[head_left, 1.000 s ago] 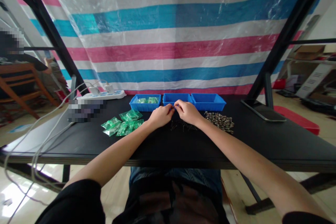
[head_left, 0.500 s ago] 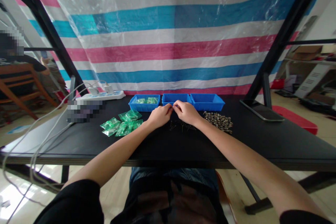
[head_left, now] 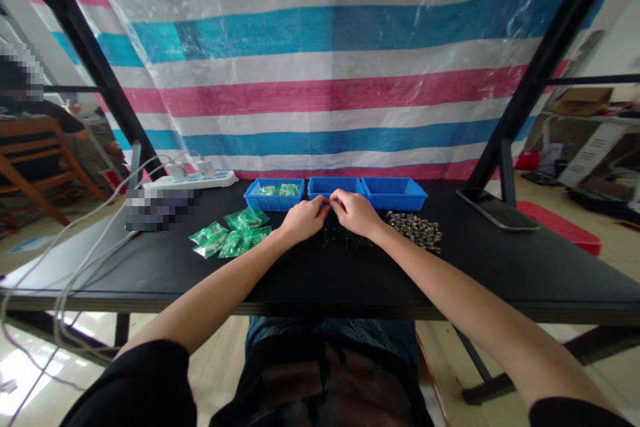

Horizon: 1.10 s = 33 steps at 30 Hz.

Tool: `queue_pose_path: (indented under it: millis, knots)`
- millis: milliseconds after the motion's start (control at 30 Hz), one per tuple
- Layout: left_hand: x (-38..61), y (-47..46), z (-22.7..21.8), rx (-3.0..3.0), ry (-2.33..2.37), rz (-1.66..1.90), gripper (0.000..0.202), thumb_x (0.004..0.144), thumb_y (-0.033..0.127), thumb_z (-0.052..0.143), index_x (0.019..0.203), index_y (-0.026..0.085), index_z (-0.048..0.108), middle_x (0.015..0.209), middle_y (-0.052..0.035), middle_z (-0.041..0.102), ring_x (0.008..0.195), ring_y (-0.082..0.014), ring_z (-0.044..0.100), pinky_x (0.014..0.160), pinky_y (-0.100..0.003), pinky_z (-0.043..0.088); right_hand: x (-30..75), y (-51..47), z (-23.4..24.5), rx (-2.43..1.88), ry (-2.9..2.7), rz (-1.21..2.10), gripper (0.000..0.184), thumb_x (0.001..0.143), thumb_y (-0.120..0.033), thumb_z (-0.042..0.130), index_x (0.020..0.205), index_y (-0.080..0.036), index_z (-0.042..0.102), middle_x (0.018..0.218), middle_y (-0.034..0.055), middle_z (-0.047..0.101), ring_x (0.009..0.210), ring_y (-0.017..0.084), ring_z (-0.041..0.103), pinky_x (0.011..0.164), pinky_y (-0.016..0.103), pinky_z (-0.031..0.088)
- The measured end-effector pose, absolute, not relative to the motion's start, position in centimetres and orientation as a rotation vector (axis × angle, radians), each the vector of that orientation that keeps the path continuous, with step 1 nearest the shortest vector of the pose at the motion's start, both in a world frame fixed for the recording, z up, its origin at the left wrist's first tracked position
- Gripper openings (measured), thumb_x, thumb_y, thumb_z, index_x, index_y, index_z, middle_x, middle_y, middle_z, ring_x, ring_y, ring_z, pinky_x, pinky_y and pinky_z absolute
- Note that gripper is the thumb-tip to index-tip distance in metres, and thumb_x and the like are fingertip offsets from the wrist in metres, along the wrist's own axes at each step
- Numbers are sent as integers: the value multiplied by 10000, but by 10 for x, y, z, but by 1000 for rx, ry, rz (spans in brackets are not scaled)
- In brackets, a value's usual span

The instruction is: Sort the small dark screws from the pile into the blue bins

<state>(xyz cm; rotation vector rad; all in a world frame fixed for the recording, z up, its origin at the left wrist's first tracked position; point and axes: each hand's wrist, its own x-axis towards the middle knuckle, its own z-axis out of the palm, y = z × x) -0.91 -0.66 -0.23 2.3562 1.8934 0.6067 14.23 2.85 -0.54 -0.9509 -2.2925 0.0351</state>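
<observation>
My left hand (head_left: 305,219) and my right hand (head_left: 354,213) meet fingertip to fingertip just in front of the middle blue tray (head_left: 334,185). Both are closed in a pinch; what sits between the fingers is too small and hidden to make out. Beneath them, dark thin screw-like pieces (head_left: 327,238) lie scattered on the black table (head_left: 320,287). A heap of small metal parts (head_left: 415,230) is to the right of my right hand. Green-printed clear plastic packets (head_left: 233,237) lie left of my left hand.
The left blue tray (head_left: 275,203) holds green packets; another blue tray (head_left: 394,200) stands at the right. A power strip (head_left: 195,180) with trailing cables lies at the back left, a phone (head_left: 497,209) at the right. Another person sits at far left by a wooden chair (head_left: 30,147).
My hands stay pinched together at nearly the same spot. The whole view has shifted very slightly; the trays, packets and metal parts lie as before.
</observation>
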Motion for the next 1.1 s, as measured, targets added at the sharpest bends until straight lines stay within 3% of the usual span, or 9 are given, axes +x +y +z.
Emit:
queue_pose_path:
  millis: [200,633,1100]
  knots:
    - [-9,-7,-3,2351,1896,636,291,891,361,326,1057,232,528,812,-49,664,752,-215,639,651,-291,447,142,29,-5,-983,-2293,8,170,878,-183,416,785,-181,557,743,26,624,705,153,561,602,231,298]
    - [-10,-5,-3,2364,1883,602,330,904,391,290,880,211,566,772,-51,652,741,-203,632,671,-293,448,143,29,-4,-1024,-2275,17,162,867,-221,471,789,-184,608,787,27,645,723,148,565,603,229,323]
    - [-11,-3,-5,2322,1890,563,305,904,369,312,888,203,569,797,-50,662,771,-191,637,708,-286,457,142,25,-1,-1136,-2227,-21,174,842,-256,513,713,-192,613,743,25,637,698,152,560,549,240,296]
